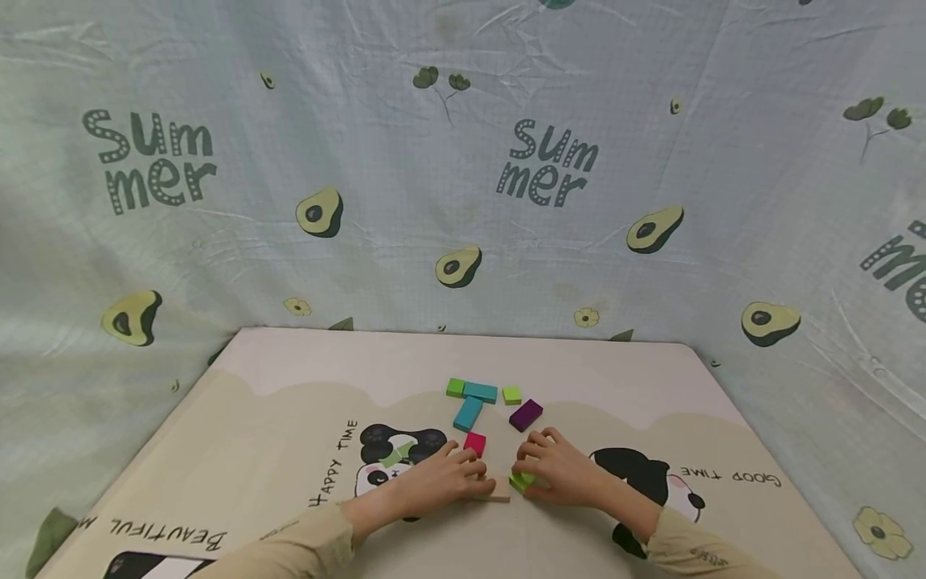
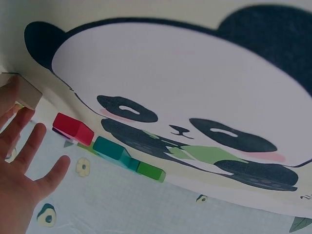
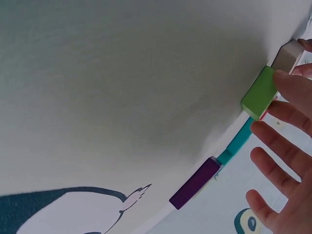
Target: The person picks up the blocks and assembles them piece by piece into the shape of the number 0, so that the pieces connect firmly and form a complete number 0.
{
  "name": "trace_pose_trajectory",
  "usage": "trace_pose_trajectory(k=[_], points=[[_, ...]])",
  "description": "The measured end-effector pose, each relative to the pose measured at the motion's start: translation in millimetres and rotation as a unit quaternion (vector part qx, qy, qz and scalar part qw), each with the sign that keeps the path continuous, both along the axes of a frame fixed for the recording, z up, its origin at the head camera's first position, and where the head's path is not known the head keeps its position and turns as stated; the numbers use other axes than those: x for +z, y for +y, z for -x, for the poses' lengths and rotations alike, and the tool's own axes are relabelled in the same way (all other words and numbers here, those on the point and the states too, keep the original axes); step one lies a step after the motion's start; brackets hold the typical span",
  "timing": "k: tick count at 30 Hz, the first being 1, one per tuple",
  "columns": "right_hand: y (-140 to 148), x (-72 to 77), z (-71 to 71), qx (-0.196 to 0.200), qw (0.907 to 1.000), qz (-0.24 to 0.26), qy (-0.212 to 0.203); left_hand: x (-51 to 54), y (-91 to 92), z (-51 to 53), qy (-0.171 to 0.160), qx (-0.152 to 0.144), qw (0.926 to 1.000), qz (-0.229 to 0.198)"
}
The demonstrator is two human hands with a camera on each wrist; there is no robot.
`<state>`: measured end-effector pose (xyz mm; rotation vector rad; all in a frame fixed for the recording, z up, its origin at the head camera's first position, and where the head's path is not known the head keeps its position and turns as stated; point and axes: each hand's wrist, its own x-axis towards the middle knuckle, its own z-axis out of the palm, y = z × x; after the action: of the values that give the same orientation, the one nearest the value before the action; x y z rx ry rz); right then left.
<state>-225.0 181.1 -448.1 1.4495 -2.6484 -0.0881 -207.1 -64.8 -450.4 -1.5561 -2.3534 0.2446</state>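
My left hand pinches a plain wooden block between thumb and finger; the block shows at the left edge of the left wrist view. Close beside it, my right hand grips a light green block with thumb and index finger, the other fingers spread. In the right wrist view the green block lies end to end with the wooden one; whether they touch is hard to tell. Just beyond the left fingers is a red block.
Farther back, two teal blocks meet at an angle, with a green block at one end. To their right are a small light green block and a purple block. A printed curtain hangs behind the table.
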Motion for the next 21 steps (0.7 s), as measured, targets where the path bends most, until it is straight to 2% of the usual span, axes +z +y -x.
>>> trace_pose_trajectory(k=[6,13,21], points=[[-1.6,0.7,-1.3,0.002,1.0000,-0.001,-0.007,-2.4,-0.6,-0.3,0.017,-0.006,0.9998,0.004],[-1.8,2.9,0.2,0.011,0.9999,0.004,-0.001,1.5,0.4,-0.4,0.024,-0.006,0.9996,0.017],[-2.2,6.6,1.9,0.008,0.9994,0.021,-0.028,2.9,0.1,-0.1,0.029,-0.013,0.9994,0.014]])
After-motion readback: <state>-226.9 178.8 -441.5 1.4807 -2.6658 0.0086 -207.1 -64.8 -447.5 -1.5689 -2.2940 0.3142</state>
